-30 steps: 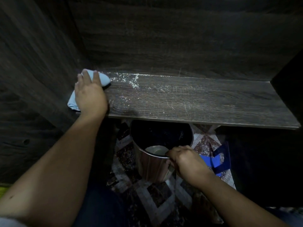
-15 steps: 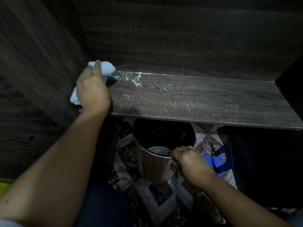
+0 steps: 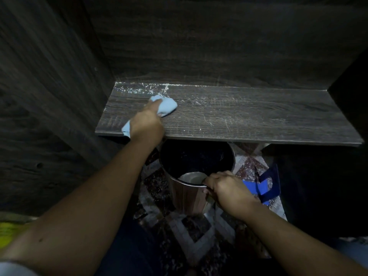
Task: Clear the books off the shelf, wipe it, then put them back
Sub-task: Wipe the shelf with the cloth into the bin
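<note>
A dark wooden shelf (image 3: 249,116) runs across the middle of the head view, bare of books, with white dust along its back left edge. My left hand (image 3: 146,124) grips a light blue cloth (image 3: 166,105) and presses it on the shelf's left part, near the front. The cloth's tail hangs out behind the hand at the shelf edge. Below the shelf's front edge my right hand (image 3: 227,189) grips the rim of a shiny metal bin (image 3: 191,194), held just under the shelf.
Dark wood panels close in the shelf at the back and on the left (image 3: 49,96). A patterned tiled floor (image 3: 191,236) lies below. A blue object (image 3: 264,186) sits on the floor right of the bin. No books are in view.
My left hand has swept the cloth from the shelf's far left corner rightward and toward the front. My right hand stays on the bin's rim.
</note>
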The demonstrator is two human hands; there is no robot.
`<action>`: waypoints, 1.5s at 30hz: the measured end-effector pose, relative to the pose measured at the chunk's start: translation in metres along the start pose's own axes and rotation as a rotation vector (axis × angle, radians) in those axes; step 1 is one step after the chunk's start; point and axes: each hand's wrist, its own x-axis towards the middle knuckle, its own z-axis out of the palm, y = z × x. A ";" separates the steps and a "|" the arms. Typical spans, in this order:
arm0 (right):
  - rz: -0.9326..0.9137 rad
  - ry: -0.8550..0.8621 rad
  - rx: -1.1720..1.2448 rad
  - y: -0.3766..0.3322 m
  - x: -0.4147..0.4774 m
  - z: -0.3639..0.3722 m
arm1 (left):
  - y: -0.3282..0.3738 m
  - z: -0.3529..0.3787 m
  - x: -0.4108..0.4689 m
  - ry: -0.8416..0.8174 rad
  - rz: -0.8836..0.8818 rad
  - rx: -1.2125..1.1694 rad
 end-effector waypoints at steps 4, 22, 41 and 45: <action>0.005 -0.013 0.002 -0.003 -0.001 0.003 | 0.022 0.003 -0.014 -0.032 0.119 -0.008; 0.049 -0.149 -0.033 -0.002 -0.018 -0.005 | 0.047 -0.028 -0.027 -0.191 0.617 -0.278; 0.058 -0.104 0.010 -0.002 -0.016 -0.010 | 0.051 -0.001 -0.012 -0.412 0.586 0.184; 0.054 -0.118 0.000 0.001 -0.015 -0.008 | 0.042 0.005 -0.011 -0.454 0.519 0.182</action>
